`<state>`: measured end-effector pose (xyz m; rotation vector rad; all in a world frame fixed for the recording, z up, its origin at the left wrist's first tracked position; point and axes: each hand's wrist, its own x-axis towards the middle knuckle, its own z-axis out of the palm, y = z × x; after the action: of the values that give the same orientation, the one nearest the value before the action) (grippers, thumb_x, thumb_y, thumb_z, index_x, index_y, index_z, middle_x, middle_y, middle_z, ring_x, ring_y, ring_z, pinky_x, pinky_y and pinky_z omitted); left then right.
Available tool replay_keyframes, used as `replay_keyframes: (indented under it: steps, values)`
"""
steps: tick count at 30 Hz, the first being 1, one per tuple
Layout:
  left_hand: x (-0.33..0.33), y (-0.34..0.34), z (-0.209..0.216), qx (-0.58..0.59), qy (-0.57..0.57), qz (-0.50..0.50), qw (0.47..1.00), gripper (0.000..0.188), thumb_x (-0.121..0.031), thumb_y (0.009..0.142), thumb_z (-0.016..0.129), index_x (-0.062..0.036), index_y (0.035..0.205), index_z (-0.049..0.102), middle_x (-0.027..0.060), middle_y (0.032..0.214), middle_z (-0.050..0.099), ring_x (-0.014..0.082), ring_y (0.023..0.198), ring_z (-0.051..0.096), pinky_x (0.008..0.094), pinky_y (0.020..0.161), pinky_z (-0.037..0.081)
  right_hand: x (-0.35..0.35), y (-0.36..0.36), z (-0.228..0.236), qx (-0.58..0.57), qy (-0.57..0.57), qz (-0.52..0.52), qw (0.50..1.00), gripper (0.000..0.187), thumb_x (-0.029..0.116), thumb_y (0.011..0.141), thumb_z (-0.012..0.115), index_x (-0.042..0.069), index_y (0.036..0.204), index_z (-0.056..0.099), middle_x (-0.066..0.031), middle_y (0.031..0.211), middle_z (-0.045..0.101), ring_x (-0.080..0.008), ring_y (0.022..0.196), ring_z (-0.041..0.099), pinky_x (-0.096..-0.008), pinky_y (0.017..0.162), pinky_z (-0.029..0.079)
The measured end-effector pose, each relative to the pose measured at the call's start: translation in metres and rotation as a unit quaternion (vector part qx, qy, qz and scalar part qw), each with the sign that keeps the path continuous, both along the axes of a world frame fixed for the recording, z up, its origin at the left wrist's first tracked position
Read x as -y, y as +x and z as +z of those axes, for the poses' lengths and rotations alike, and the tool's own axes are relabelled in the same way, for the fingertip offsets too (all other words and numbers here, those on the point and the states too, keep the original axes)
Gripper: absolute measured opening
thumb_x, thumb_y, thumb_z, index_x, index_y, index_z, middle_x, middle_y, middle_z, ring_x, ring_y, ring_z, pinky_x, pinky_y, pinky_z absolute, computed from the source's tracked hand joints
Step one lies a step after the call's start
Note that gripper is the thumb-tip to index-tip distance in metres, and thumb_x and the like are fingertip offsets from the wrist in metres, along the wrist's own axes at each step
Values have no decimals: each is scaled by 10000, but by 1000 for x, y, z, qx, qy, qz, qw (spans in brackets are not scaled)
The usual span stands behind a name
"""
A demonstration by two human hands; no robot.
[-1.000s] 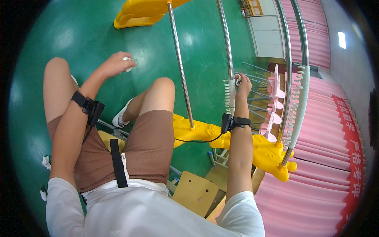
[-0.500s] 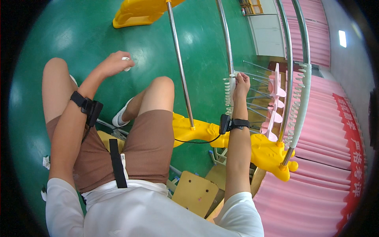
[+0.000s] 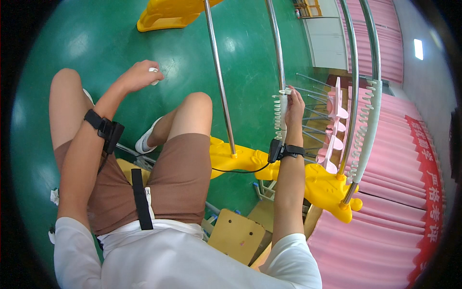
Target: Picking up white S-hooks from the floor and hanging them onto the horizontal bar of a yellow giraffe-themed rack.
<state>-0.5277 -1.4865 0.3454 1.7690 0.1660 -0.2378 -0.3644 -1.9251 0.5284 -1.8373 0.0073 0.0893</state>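
Note:
My left hand, held above the floor beyond my knees, is closed around a small white object mostly hidden by the fingers. On the right, my right hand reaches up to a chrome bar. Its fingers close on a small white plastic piece against the bar. Just below lies a white sleeve around the bar, with a row of hook-like white prongs along its left side. A similar pronged white sleeve covers part of another bar farther right.
A yellow plastic animal-shaped base carries the bars. Another yellow base stands at the far side. Wooden chairs stand near my right side, pink seats beyond. Pink curtains with a red banner hang at the right.
My right hand's fingers have straightened and shifted slightly, and the small white piece at the bar now shows more. The left hand has barely moved.

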Motion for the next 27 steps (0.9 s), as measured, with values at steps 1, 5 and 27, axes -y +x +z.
replay_keyframes:
  steps: [1, 5, 27]
  values:
    - [1, 1, 0, -1, -1, -4, 1000, 313, -309, 739, 621, 0, 788, 634, 126, 713, 638, 229, 672, 600, 342, 625, 464, 3, 0, 0, 10, -16, 10, 1000, 276, 174, 955, 541, -16, 1153, 573, -69, 945, 639, -117, 818, 607, -254, 730, 503]
    - [4, 3, 2, -1, 9, -11, 1000, 313, -312, 737, 622, -3, 784, 634, 124, 706, 640, 233, 669, 603, 345, 625, 466, 10, 6, 6, -14, -18, 55, 998, 275, 194, 956, 550, -15, 1134, 553, -67, 923, 635, -126, 800, 612, -256, 734, 507]
    - [-12, -11, 11, -8, 120, -3, 993, 284, -271, 745, 645, 2, 820, 619, 176, 778, 632, 315, 757, 610, 400, 663, 464, 10, 0, 18, -276, -127, 67, 950, 528, 540, 944, 417, 62, 1077, 599, -39, 761, 603, -144, 638, 607, -285, 591, 510]
